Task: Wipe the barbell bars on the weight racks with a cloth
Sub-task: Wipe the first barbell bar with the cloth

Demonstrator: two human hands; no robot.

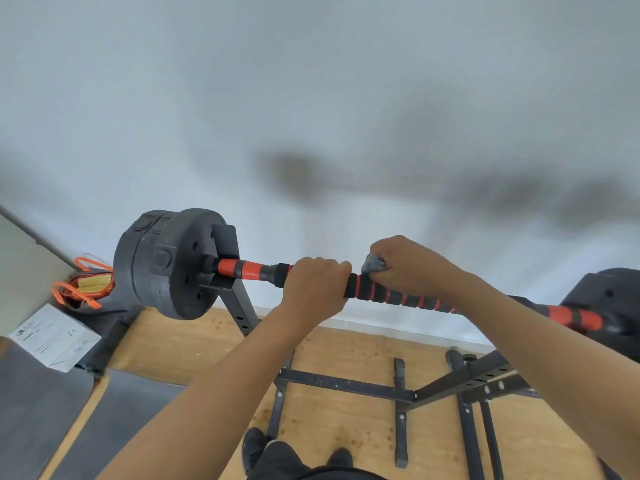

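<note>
- Across rack (244,313) at centre, barbell bar (398,296) runs 9 to 4 o'clock.
- left hand (311,289) curled round bar.
- right hand (405,268), 3 o'clock of left, clamps cloth (374,264) on bar.

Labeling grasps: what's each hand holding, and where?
Left hand grips the barbell bar at the left end of its padded section. Right hand grips a bunched cloth against the padding beside it.

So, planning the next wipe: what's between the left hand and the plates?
Head view: from left hand to plates, just bare bar, crossing the rack hook.
</note>
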